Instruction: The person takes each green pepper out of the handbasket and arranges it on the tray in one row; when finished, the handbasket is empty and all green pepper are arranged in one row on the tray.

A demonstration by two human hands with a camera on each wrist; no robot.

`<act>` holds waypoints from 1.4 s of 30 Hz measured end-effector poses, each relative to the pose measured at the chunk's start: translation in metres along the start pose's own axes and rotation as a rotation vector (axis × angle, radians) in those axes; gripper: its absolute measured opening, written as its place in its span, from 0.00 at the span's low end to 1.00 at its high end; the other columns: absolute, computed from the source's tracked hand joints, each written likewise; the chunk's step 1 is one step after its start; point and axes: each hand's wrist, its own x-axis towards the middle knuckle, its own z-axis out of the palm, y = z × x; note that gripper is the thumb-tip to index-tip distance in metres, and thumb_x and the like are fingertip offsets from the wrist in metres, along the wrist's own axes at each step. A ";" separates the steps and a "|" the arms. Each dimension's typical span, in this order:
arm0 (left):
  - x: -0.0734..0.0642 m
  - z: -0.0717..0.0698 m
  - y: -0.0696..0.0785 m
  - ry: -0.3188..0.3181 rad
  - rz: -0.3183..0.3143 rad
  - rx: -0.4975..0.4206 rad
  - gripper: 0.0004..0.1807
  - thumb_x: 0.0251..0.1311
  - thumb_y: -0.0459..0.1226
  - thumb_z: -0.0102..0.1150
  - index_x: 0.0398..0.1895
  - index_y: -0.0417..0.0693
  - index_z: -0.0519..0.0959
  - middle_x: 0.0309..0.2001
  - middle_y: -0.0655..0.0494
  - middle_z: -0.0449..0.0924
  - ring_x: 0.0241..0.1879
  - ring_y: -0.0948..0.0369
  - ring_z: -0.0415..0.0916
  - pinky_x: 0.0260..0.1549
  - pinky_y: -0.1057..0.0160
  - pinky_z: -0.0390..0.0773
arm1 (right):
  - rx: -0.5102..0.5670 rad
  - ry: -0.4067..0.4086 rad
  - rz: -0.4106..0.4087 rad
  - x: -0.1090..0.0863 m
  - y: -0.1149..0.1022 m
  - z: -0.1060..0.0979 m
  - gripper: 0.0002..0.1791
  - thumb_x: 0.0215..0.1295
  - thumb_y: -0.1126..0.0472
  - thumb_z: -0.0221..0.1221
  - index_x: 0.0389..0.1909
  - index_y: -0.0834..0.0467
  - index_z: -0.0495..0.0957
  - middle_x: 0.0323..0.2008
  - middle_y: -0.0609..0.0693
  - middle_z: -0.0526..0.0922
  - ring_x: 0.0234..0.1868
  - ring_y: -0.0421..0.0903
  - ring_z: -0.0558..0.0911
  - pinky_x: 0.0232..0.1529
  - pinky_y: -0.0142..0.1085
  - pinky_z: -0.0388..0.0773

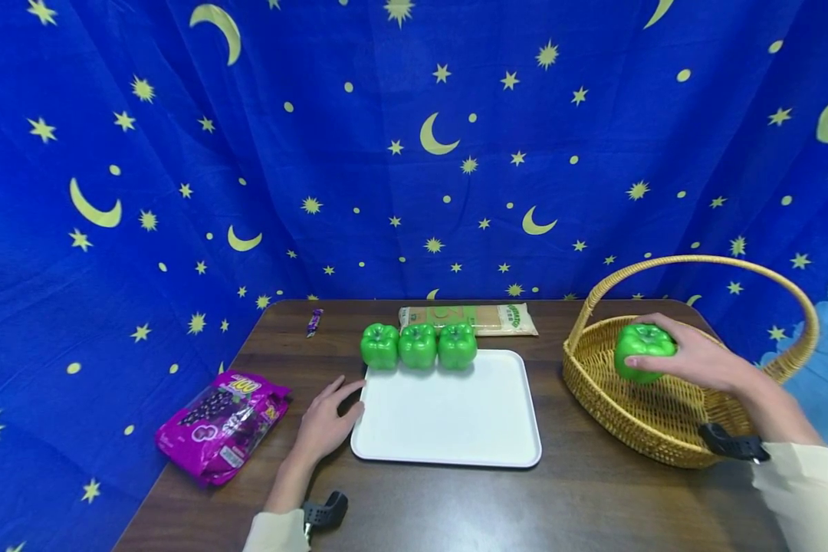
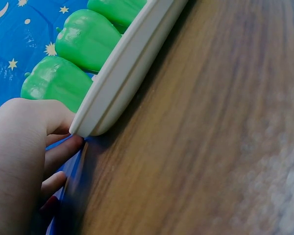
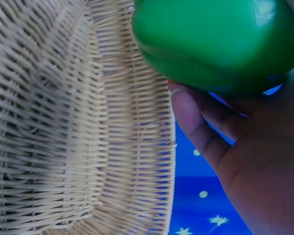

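Note:
In the head view a green bell pepper (image 1: 643,351) is held in my right hand (image 1: 690,359), over the inside of the wicker basket (image 1: 593,406). Up close in the right wrist view, fingers curve round the pepper (image 3: 215,44) beside the woven rim. My left hand (image 1: 327,420) lies at the left edge of a white rectangular tray (image 1: 448,414), thumb and fingertips touching its rim. Three more green bell peppers stand in a row along the tray's back edge: a left (image 1: 379,346), a middle (image 1: 418,346) and a right one (image 1: 458,346).
Behind the peppers lies a flat pack of noodles (image 1: 497,319). A purple candy bag (image 1: 224,425) is left of my left hand, and a small wrapped candy (image 1: 314,323) lies farther back. The basket's tall handle (image 1: 697,261) arches above it. A blue star-patterned cloth (image 1: 386,192) hangs behind the table.

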 end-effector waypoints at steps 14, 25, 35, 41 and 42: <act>0.000 0.000 0.001 -0.004 -0.020 -0.001 0.24 0.63 0.53 0.55 0.63 0.69 0.73 0.71 0.45 0.58 0.67 0.41 0.56 0.59 0.32 0.55 | -0.011 0.007 -0.038 0.000 -0.030 -0.003 0.32 0.58 0.47 0.66 0.61 0.49 0.66 0.38 0.52 0.76 0.33 0.47 0.76 0.27 0.39 0.74; 0.000 0.000 0.000 -0.002 -0.002 0.002 0.24 0.63 0.52 0.56 0.63 0.67 0.73 0.71 0.45 0.59 0.67 0.41 0.56 0.59 0.33 0.55 | 0.045 -0.031 -0.099 0.001 -0.059 0.003 0.29 0.57 0.49 0.66 0.58 0.46 0.67 0.38 0.50 0.77 0.34 0.47 0.77 0.28 0.37 0.76; 0.000 0.001 0.000 -0.003 -0.018 -0.001 0.24 0.63 0.52 0.55 0.63 0.69 0.73 0.71 0.46 0.58 0.67 0.41 0.56 0.59 0.32 0.55 | 0.087 -0.076 -0.151 0.012 -0.086 0.026 0.32 0.54 0.46 0.68 0.59 0.43 0.66 0.40 0.47 0.77 0.36 0.47 0.78 0.31 0.39 0.77; 0.000 0.001 0.000 -0.002 -0.006 0.002 0.24 0.63 0.53 0.55 0.63 0.68 0.73 0.71 0.45 0.58 0.67 0.41 0.56 0.59 0.32 0.55 | 0.120 -0.089 -0.130 0.026 -0.096 0.049 0.37 0.54 0.41 0.68 0.62 0.45 0.65 0.42 0.50 0.76 0.38 0.48 0.76 0.33 0.41 0.77; 0.000 0.001 -0.001 -0.002 -0.003 0.001 0.24 0.63 0.53 0.55 0.63 0.68 0.73 0.71 0.45 0.58 0.67 0.40 0.56 0.59 0.32 0.55 | 0.113 -0.087 -0.129 0.030 -0.097 0.054 0.38 0.53 0.40 0.68 0.62 0.46 0.65 0.42 0.49 0.76 0.38 0.48 0.76 0.34 0.40 0.76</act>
